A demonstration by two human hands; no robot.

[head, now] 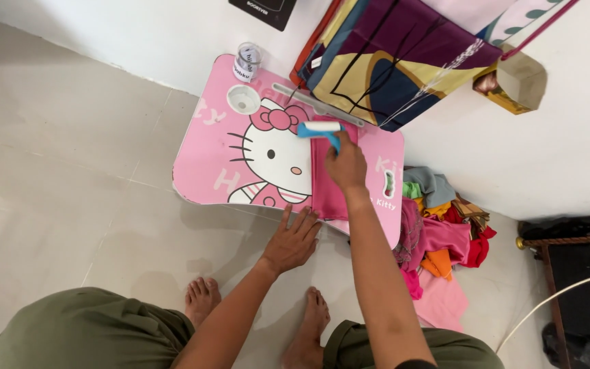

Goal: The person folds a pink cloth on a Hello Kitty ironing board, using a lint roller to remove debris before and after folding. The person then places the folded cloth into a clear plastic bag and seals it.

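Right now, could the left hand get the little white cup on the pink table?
Probably yes. The left hand lies flat at the pink table's near edge; nothing stands between it and the little white cup.

Floor: pale glossy floor tiles (56,157), thin grout lines, soft reflections.
Wall: plain white painted wall (534,157) along the top.
Furniture: dark wooden furniture piece (582,273) at right edge.
Light: even, diffuse daylight.

The right hand (347,166) holds a blue-handled lint roller (319,129) on a folded pink cloth (327,184) lying on the pink worktop (206,164) — the left hand (291,240) presses flat at its near edge, with a heap of coloured clothes (442,232) just beside it.
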